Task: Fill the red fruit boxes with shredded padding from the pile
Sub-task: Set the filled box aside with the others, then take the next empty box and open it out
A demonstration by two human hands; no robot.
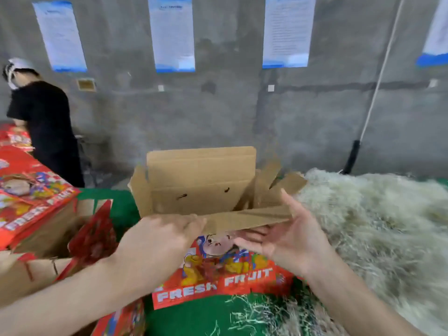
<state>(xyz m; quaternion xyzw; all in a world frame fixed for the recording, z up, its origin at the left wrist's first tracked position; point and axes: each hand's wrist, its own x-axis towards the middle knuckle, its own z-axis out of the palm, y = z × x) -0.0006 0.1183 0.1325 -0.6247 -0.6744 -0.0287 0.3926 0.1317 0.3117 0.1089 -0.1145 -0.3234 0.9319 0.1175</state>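
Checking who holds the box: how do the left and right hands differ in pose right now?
The left hand is back-up with fingers curled over the near flap of the open box; the right hand is palm-up with fingers straight. The left hand grips the flap from above; the right hand's fingers reach beneath it. Both are at the box's near edge.

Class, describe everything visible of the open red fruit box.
The red cardboard fruit box stands on the green surface, left of the pale shredded padding pile. Its front shows a cartoon figure and FRESH FRUIT; inside is plain brown. The back flap stands upright, side flaps splay out. The left hand grips the near flap; the open right hand lies palm-up beneath it.
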